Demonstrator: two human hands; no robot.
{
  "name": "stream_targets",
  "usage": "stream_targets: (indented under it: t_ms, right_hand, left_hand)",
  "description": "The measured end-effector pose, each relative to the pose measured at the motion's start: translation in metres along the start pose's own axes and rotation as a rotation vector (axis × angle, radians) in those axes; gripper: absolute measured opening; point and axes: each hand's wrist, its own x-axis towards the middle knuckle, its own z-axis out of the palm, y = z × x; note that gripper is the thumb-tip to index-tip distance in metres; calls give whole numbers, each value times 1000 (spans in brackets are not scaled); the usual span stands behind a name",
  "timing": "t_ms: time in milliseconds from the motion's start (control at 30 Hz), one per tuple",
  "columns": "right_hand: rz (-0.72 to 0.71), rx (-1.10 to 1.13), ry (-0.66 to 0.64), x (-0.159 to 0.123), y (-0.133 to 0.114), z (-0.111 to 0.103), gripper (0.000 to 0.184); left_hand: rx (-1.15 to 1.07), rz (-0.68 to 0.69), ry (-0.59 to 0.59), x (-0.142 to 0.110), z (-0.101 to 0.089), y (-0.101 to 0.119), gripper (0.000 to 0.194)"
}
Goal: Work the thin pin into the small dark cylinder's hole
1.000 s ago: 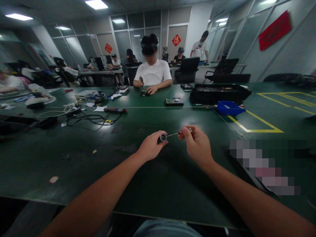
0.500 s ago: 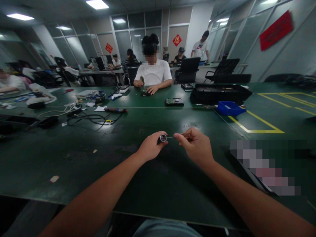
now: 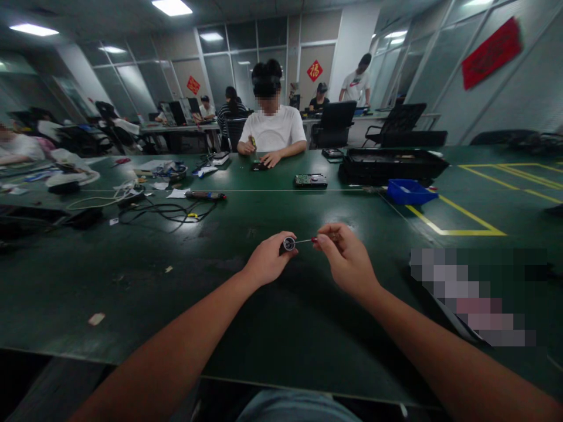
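My left hand (image 3: 267, 258) grips a small dark cylindrical part (image 3: 289, 244) with a silver ring at its open end, which faces me. From the right, the thin metal shaft of a screwdriver (image 3: 303, 241) reaches to that ring. Its handle has a red end by the shaft and lies in my right hand (image 3: 347, 252), with thumb and fingers closed around it. Most of the handle is hidden by the fingers. Whether the tip touches a screw inside the ring is too small to tell. Both hands are held above the green table (image 3: 246, 346).
Across the table a person (image 3: 272, 126) works with a tool on a small dark device. A circuit-board device (image 3: 311, 180), a black tray (image 3: 393, 164) and a blue bin (image 3: 411, 192) stand beyond my hands. Black cables (image 3: 176, 212) lie left; a blurred-out object (image 3: 470, 299) is at right.
My right fingers have shifted on the screwdriver handle, and its red end now shows. The left hand still holds the part in nearly the same spot.
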Motion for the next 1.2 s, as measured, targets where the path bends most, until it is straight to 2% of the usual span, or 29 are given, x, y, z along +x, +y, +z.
stream_targets:
  t_ms: [67,167,267,500,767,967,1033,1133,1200]
  right_hand:
    - [82,165,21,4,6,2,20]
    - [216,372,126,12,15,3,24]
    - [280,404,187,17,22,1,25]
    - [68,109,183,10,13,-1,25]
    - [-1,-41,90,5,1,1,23]
    - [-18,-350,91,1,-5,-3,31]
    - [-58,-362,65,1,-6,-4,27]
    - [-178,-334,-25,0,-6,-5,11]
    - [-228,-328,-85,0,-7,-5,9]
  left_hand:
    - [21,11,1,1,-2,1,29]
    - [80,59,-60,1,-6,2,29]
    - [104,48,-55,2,-7,0,31]
    - [55,35,-51,1,-2,-1,28]
    - [31,37,-55,0,-2,3,26]
    - [14,27,-48,-1,0,-1,29]
    - [11,21,-55,-1,0,-1,28]
    - [7,12,-53,0,-1,-1,27]
    - [4,9,-49,0,-1,-1,27]
